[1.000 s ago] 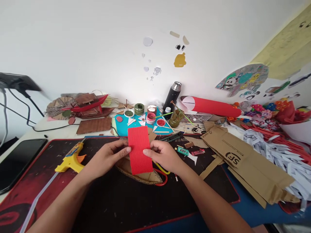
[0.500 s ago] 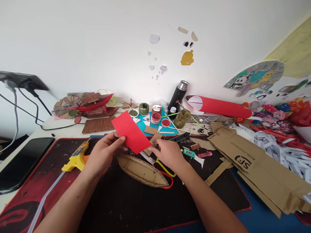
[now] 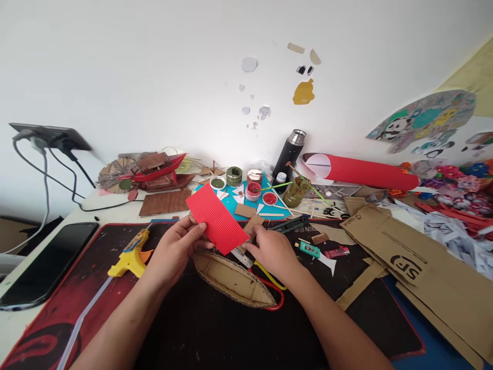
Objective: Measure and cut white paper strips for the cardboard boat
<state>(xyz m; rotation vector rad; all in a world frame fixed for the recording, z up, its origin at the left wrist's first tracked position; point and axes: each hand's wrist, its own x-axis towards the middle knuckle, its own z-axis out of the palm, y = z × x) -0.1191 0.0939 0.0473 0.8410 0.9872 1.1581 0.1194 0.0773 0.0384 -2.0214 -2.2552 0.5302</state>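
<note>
A red corrugated paper sheet [image 3: 217, 218] is tilted above the mat, its ridges facing me. My left hand [image 3: 181, 246] is closed on its lower left edge, thumb on the front. At the right corner, my right hand [image 3: 273, 249] has thumb and fingers pinched on the sheet; the fingertips are partly hidden. Just below both hands lies a boat-shaped cardboard hull [image 3: 234, 285] with its hollow side up. Scissors [image 3: 271, 277] with red and yellow handles lie partly under the hull and behind my right hand. A brown cardboard strip [image 3: 254, 223] shows behind the right fingers.
A yellow glue gun [image 3: 131, 257] and a phone [image 3: 50, 264] lie left. Open paint jars [image 3: 234, 176], a brush-filled glass jar [image 3: 295, 192] and a black thermos [image 3: 288, 151] stand behind. Finished model boats [image 3: 154, 169] sit back left; folded cardboard [image 3: 416, 252] covers the right.
The view has turned slightly left, so everything appears further right. Both hands keep the same hold on the red sheet, which has hardly moved relative to the hull.
</note>
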